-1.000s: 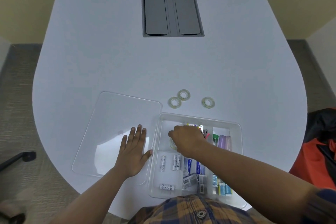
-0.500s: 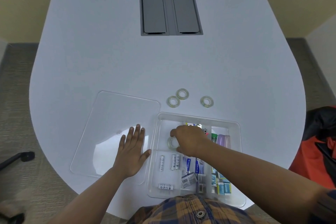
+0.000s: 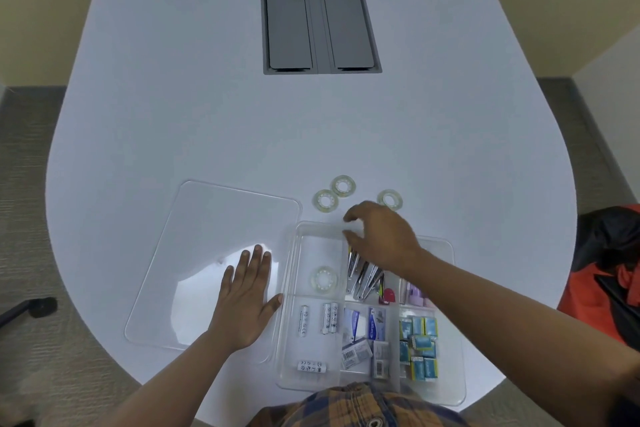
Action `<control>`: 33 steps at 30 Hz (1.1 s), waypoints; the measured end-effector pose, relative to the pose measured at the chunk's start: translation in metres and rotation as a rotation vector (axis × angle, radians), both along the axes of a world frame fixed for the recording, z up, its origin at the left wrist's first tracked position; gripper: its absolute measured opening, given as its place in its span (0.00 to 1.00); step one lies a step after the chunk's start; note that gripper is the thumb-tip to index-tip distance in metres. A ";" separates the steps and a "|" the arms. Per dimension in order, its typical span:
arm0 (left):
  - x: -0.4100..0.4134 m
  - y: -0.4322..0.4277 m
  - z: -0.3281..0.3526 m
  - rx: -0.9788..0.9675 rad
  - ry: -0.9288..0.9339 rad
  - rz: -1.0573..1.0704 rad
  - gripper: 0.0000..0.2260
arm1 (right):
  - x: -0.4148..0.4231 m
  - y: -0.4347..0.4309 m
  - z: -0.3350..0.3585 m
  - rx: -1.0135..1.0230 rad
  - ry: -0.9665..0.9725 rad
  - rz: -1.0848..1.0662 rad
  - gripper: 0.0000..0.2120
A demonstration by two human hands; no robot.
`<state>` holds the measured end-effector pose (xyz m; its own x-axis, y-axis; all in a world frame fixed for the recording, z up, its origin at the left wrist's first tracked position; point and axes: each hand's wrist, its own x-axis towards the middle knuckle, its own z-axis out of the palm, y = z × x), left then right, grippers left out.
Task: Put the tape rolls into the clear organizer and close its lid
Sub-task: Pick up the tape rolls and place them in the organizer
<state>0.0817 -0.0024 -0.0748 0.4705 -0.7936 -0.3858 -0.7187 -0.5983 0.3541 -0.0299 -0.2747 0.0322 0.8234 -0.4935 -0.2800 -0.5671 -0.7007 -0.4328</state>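
The white desk (image 3: 207,114) is carrying the detached clear lid (image 3: 194,253) on the left and the clear organizer (image 3: 457,350) beside it at the near edge, with one tape roll (image 3: 324,279) lying flat in the organizer's far-left compartment. The left hand (image 3: 246,302) is resting flat and spread on the lid, grasping nothing, while the right hand (image 3: 381,236) is hovering over the organizer's far wall, fingers loosely parted and empty. Three tape rolls (image 3: 342,186) are lying flat just beyond the right hand's fingertips, the right-most roll (image 3: 390,199) nearest, so the right hand appears better placed for the coming pick.
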 end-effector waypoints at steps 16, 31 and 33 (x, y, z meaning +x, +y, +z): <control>0.001 -0.001 0.002 0.019 0.000 -0.006 0.37 | -0.009 -0.095 -0.046 0.017 0.229 -0.332 0.33; 0.001 0.000 0.002 0.030 0.002 -0.008 0.36 | -0.001 -0.044 -0.002 0.087 -0.155 -0.122 0.23; 0.001 0.000 0.002 0.022 0.014 -0.003 0.36 | -0.002 -0.022 0.007 0.122 -0.184 0.003 0.25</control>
<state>0.0826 -0.0026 -0.0727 0.4626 -0.7861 -0.4100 -0.7154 -0.6041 0.3512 -0.0324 -0.2971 0.0397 0.8676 -0.4626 -0.1822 -0.4686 -0.6384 -0.6106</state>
